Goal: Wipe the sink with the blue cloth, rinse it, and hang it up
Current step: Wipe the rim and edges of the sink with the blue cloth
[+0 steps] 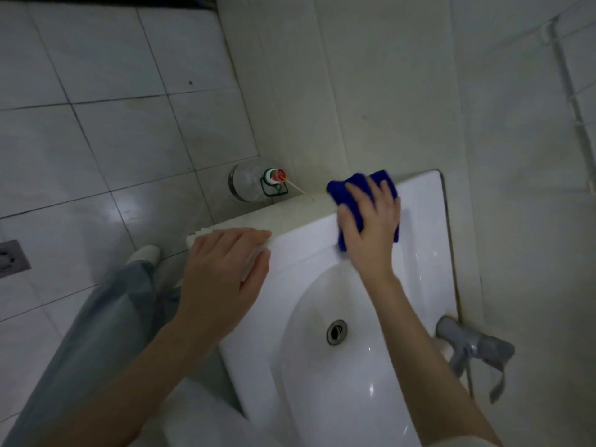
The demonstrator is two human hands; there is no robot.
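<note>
Forearms: two bare forearms (429, 366) are seen reaching up from the bottom edge over a white sink (322, 398).
Left hand (225, 269): laid palm down on the sink's outer corner, fingers straight and close together. Whether something white is held beneath it cannot be told.
Right hand (371, 221): fingers are spread and pressed flat on the blue cloth (358, 185); nothing is pinched.
Cloth position: the blue cloth is folded into a pad on the sink's flat rim, at the end beside the wall (387, 91). It is covered by the right hand and lies well apart from the left hand.
Step in hand: wiping is judged to be under way on the rim. The bowl around the drain (337, 332) appears not yet wiped.
Doing it well: even pressure should be applied through the whole palm and the pad left folded. Strokes should be overlapped along the rim to the wall joint, then carried down into the bowl.
Rinsing point: a grey tap (474, 346) is mounted on the wall beside the bowl.
Surroundings: a clear bottle (248, 185) with a red cap is seen on the tiled floor (96, 140) just beyond the sink.
</note>
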